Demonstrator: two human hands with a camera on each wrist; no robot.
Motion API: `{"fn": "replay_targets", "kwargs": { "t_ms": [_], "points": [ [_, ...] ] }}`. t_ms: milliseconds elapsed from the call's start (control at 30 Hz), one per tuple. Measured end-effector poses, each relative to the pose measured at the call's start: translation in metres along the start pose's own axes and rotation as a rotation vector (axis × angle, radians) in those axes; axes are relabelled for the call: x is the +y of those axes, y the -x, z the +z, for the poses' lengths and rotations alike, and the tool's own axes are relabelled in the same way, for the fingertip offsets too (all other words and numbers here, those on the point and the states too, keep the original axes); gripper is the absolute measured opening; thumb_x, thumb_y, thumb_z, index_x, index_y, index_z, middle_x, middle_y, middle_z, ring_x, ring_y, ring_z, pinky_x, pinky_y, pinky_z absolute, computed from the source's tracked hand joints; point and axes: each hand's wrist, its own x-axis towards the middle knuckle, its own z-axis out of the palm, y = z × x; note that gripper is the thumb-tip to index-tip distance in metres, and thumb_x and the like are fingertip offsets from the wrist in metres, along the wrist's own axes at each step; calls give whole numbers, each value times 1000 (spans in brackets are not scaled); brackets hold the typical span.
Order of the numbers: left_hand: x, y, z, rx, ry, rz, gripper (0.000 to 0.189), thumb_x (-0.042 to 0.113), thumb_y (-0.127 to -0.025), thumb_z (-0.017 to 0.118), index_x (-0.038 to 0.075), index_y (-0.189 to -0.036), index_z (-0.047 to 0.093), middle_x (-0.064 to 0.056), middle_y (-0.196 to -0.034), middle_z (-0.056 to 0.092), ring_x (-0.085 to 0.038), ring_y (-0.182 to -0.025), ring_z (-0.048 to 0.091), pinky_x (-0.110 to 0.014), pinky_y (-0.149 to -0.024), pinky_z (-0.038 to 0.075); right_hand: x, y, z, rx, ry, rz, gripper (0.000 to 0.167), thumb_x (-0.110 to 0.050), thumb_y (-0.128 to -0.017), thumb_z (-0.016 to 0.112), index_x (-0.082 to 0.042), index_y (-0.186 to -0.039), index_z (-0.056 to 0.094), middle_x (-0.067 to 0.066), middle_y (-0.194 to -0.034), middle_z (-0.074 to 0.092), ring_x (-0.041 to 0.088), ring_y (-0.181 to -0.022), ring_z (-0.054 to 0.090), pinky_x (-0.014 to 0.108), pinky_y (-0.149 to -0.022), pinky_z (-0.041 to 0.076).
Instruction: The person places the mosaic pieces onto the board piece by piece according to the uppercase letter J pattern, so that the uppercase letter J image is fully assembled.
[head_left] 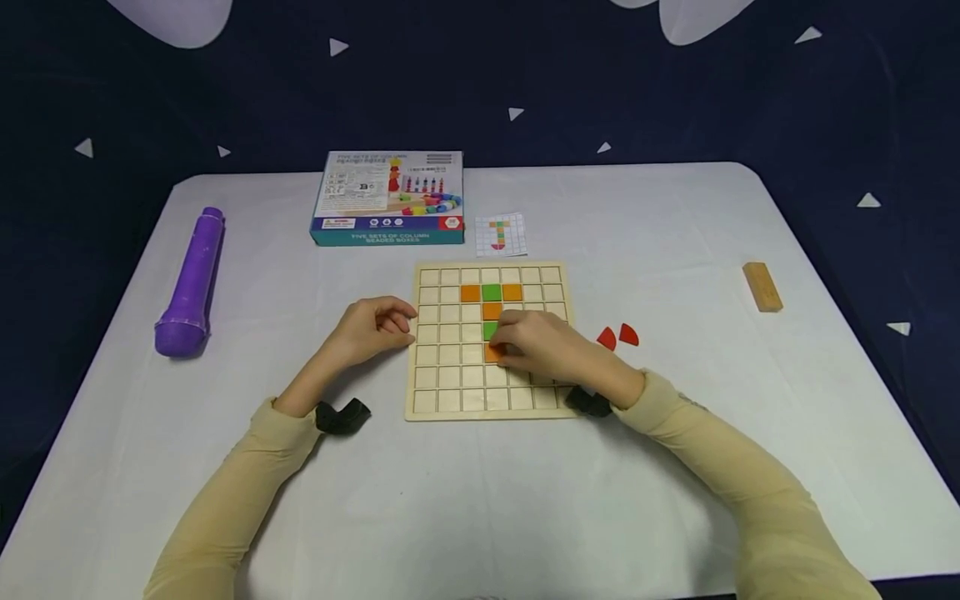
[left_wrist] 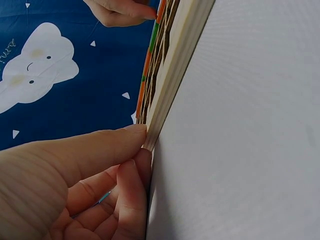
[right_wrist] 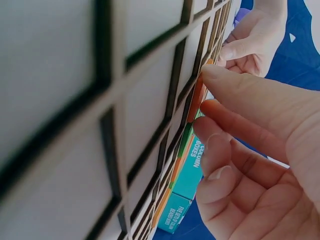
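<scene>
A wooden grid board (head_left: 448,400) lies flat on the table. Orange and green square tiles sit in its cells: a row of three near the top, with an orange tile (head_left: 491,312) and a green tile (head_left: 489,331) below its middle. Lower in that column is another orange tile (head_left: 492,354), where the thumb and forefinger of my right hand (head_left: 542,343) pinch at its edges. My left hand (head_left: 367,327) holds the board's left rim between thumb and forefinger; the left wrist view shows the thumb (left_wrist: 115,140) against that rim. The right forearm side covers some right-hand cells.
Two red quarter-circle pieces (head_left: 628,335) lie right of the board. Behind it are a pattern card (head_left: 512,235) and a teal-edged toy box (head_left: 387,200). A purple microphone-shaped object (head_left: 191,287) lies at left, a wooden block (head_left: 762,287) at right.
</scene>
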Motion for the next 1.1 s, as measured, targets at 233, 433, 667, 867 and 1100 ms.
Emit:
{"fn": "replay_targets", "kwargs": {
  "t_ms": [233,433,667,867,1100],
  "points": [
    [1,-1,1,-1,-1,8,31,4,-77,73,-3,-106,64,-16,-84,64,-12,-66,53,-15,-60,43,1,1,0,37,-29,-24,15,-17,-80,73,-9,-92,73,2,-88,64,11,-74,57,25,-70,52],
    [-1,-2,1,1,3,9,31,4,-77,73,-3,-106,64,-16,-84,64,-12,-66,53,-15,-60,43,7,8,-6,91,-75,-34,10,-12,-80,73,-10,-90,73,0,-86,66,10,-77,60,25,-71,51],
    [-1,-1,0,-3,9,4,31,5,-78,73,-3,-107,64,-16,-84,63,-11,-66,53,-15,-60,43,16,24,-17,129,-86,-2,10,-7,-79,72,-7,-89,73,2,-88,68,12,-78,63,26,-69,52],
    [-1,0,0,3,-4,1,31,4,-77,72,-2,-107,64,-15,-84,63,-10,-65,54,-16,-61,43,27,40,-21,163,-79,49,9,-5,-79,72,-6,-88,73,3,-87,68,10,-71,59,24,-63,48],
    [0,0,0,1,12,-6,31,4,-78,72,-2,-107,64,-14,-83,63,-8,-64,54,-16,-61,44,41,61,-25,200,-51,129,10,-5,-79,72,-5,-89,73,3,-85,69,6,-64,51,22,-58,44]
  ]
}}
